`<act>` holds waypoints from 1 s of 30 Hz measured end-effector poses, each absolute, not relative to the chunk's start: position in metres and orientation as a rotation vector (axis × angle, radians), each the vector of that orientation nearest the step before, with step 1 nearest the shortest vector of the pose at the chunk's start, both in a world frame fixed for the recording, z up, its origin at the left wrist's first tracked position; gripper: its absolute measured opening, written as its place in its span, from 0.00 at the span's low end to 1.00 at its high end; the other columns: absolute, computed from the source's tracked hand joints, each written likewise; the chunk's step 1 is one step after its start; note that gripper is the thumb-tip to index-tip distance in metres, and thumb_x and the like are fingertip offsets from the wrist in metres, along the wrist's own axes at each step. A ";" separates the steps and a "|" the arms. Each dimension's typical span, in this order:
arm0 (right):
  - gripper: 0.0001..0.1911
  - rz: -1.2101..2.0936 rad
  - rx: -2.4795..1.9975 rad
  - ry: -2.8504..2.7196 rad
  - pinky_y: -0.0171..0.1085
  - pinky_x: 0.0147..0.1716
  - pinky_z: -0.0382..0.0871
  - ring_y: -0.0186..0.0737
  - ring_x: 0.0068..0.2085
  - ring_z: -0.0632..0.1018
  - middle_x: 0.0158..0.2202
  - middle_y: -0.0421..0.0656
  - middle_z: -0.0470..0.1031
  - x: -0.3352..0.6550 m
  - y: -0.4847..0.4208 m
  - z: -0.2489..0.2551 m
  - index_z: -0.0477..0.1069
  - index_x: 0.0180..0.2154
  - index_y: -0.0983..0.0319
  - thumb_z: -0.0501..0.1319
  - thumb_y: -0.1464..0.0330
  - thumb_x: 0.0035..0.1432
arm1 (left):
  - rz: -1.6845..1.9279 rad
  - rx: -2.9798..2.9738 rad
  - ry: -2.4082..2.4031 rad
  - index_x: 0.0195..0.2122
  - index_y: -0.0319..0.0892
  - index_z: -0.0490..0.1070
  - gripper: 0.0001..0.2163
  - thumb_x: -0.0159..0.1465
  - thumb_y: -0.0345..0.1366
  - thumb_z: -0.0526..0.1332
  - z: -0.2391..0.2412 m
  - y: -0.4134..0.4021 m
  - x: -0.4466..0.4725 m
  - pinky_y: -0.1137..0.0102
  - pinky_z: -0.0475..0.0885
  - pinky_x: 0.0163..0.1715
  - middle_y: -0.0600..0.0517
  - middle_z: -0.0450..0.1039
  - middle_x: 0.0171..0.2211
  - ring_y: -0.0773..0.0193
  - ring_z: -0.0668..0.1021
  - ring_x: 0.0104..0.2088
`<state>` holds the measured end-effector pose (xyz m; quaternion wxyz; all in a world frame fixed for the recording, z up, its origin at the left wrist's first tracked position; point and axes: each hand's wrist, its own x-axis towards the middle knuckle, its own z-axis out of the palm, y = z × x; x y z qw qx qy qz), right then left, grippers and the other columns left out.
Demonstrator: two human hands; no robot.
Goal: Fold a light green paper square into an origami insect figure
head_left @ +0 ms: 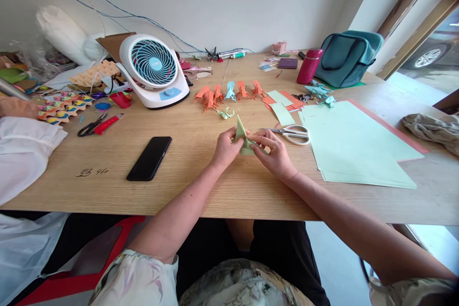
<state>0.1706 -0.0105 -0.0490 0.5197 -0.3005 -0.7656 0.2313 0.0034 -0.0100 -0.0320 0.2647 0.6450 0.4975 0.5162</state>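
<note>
Both hands grip a partly folded piece of light green paper (241, 129), held just above the table's front half. My left hand (227, 147) pinches its left side, where a pointed flap stands up. On the right side, the fingers of my right hand (270, 152) are closed on the paper's edge. White-handled scissors (297, 134) lie beside my right hand. Behind the hands sits a small green folded paper figure (225, 114), and past it a row of orange paper figures (210, 98) with one light blue figure (230, 91) among them.
Green paper sheets (358, 148) cover the right side; smaller cut pieces (281, 112) lie nearer. A black phone (149, 158), a red-handled cutter (107, 124) and a fan (154, 69) are left. A pink bottle (309, 66) and teal bag (347, 57) stand behind. Another person's sleeve (25, 153) shows far left.
</note>
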 end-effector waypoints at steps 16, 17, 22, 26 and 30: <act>0.09 0.460 -0.884 -1.798 0.37 0.29 0.64 0.36 0.28 0.68 0.26 0.39 0.65 0.172 -0.011 -0.045 0.68 0.31 0.58 0.60 0.64 0.63 | 1.348 1.877 1.463 0.23 0.42 0.63 0.09 0.60 0.35 0.58 -0.028 -0.017 0.006 0.73 0.62 0.30 0.58 0.62 0.22 0.68 0.66 0.26; 0.09 0.459 -0.895 -1.791 0.37 0.29 0.63 0.36 0.28 0.67 0.25 0.38 0.64 0.172 -0.011 -0.046 0.67 0.30 0.58 0.61 0.64 0.63 | 1.344 1.891 1.480 0.23 0.42 0.63 0.09 0.60 0.35 0.58 -0.028 -0.017 0.006 0.73 0.62 0.30 0.57 0.63 0.22 0.67 0.66 0.27; 0.08 0.429 -0.890 -1.796 0.37 0.30 0.63 0.36 0.28 0.66 0.26 0.38 0.64 0.171 -0.010 -0.048 0.65 0.31 0.58 0.61 0.66 0.62 | 1.343 1.925 1.563 0.20 0.43 0.60 0.12 0.60 0.36 0.57 -0.028 -0.020 0.009 0.72 0.59 0.29 0.57 0.58 0.20 0.67 0.64 0.26; 0.04 0.408 -0.852 -1.831 0.38 0.32 0.67 0.38 0.30 0.70 0.29 0.40 0.68 0.170 -0.014 -0.047 0.69 0.36 0.57 0.60 0.64 0.63 | 1.352 1.899 1.582 0.19 0.43 0.59 0.13 0.60 0.34 0.57 -0.030 -0.019 0.008 0.72 0.58 0.27 0.57 0.56 0.19 0.67 0.63 0.25; 0.09 0.431 -0.737 -1.924 0.39 0.36 0.70 0.39 0.33 0.73 0.34 0.44 0.70 0.171 -0.019 -0.042 0.72 0.44 0.58 0.57 0.62 0.67 | 1.331 1.857 1.519 0.24 0.41 0.69 0.08 0.60 0.31 0.56 -0.030 -0.018 0.007 0.74 0.62 0.28 0.57 0.67 0.21 0.68 0.67 0.25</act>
